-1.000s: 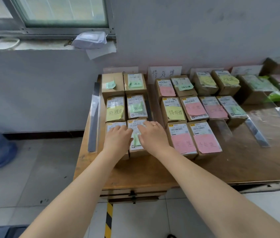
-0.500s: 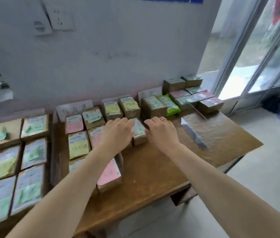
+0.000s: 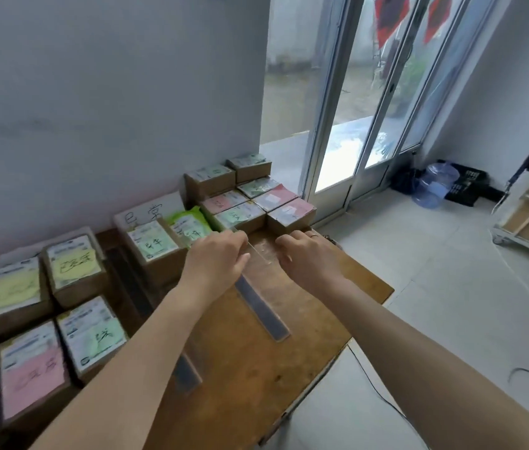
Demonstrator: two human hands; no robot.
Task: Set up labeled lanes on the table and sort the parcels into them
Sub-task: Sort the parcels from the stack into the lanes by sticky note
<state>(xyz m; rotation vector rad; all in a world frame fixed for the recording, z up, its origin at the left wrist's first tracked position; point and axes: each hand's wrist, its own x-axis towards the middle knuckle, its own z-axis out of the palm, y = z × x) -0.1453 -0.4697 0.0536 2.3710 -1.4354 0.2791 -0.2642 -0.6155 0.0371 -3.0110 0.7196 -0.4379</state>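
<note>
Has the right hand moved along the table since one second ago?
Yes. The right hand went rightward along the table, from the far-left parcels to the clear strip before the pink-labelled parcel.

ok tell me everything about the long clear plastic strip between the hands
The long clear plastic strip is a narrow, see-through bar, greyish toward its near end. It lies on the brown wooden table, running from the labelled cardboard parcels toward the front edge. The left hand and right hand flank its far end; grip unclear.
</note>
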